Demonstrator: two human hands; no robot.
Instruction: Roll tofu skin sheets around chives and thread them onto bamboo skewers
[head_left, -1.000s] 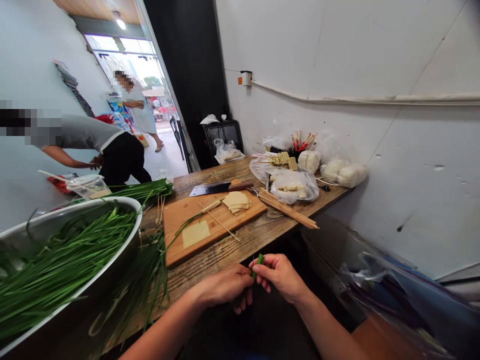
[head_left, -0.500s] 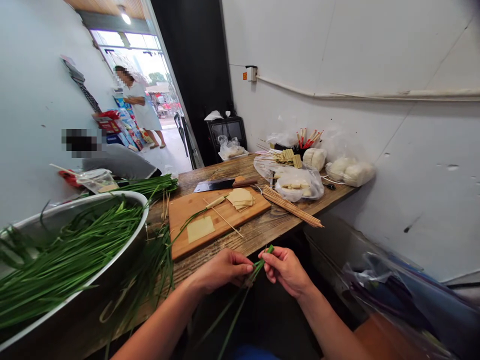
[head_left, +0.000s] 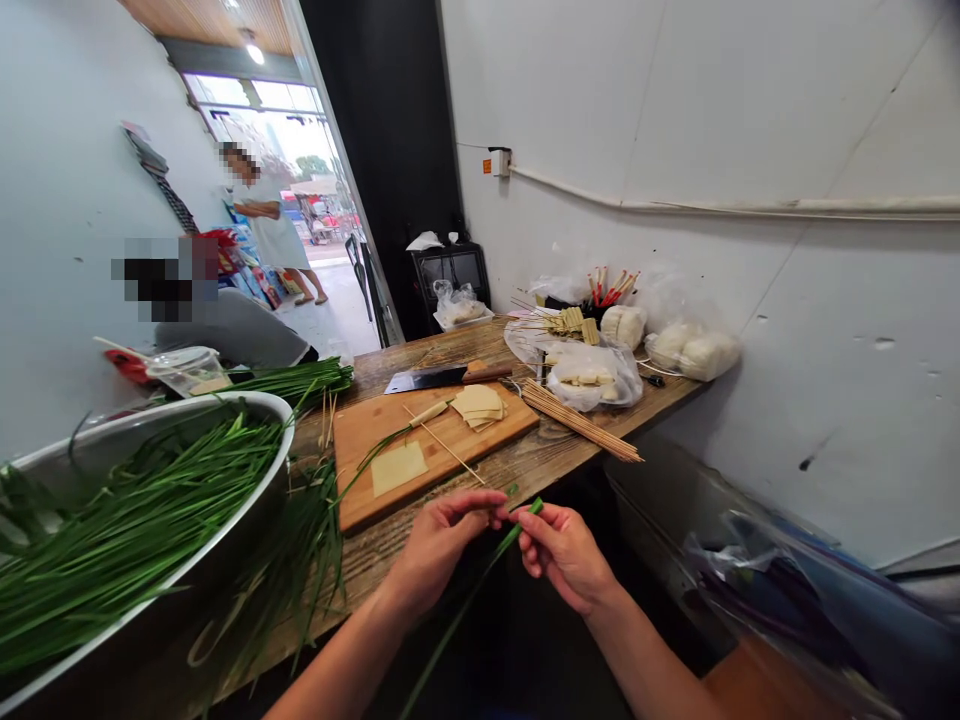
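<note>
R hand: wrist near straight, fingers curled; thumb & index pinched a folded garlic-chive bunch firmly at its top. L hand: wrist bent inward, fingers stretched twd R hand, thumb tucked beneath index; tips sat just beside the bunch. Could not tell whether L tips gripped anything. Both forearms slanted up & inward from below. Bunch location: just off near edge of wooden table, folded end up, long leaf trailing down-left.

Cutting board lay by table's near edge. One flat tofu sheet at board's near-left corner; tofu-sheet stack twd its right edge; rolled tofu sheet w/ chive ends mid-board. Single skewer crossed board's near edge. Cleaver along board's far edge. Skewer bundle off board's right edge, ends past table's near edge. Metal basin of chives at table's left end.
</note>
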